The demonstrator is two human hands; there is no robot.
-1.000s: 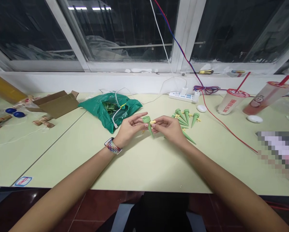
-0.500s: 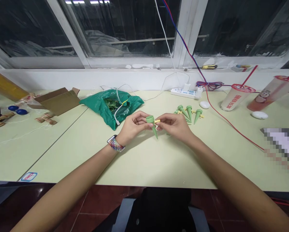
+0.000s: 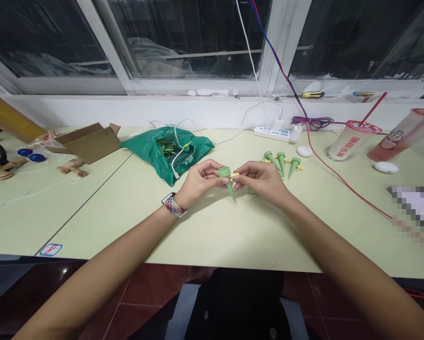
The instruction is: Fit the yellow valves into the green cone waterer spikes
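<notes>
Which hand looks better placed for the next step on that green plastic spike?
Probably the right hand: its fingertips pinch the small yellow piece right at the top of the green plastic spike, while the left hand seems occupied holding the spike.

Fingers (image 3: pixel 242 178) hide most of the small yellow piece (image 3: pixel 234 174); a pixelated patch (image 3: pixel 414 212) blurs whatever lies at the right edge.

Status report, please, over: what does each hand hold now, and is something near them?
Left hand pinching green spike. Right hand pinching yellow piece at spike's rim. More spikes lying just beyond right hand.
</notes>
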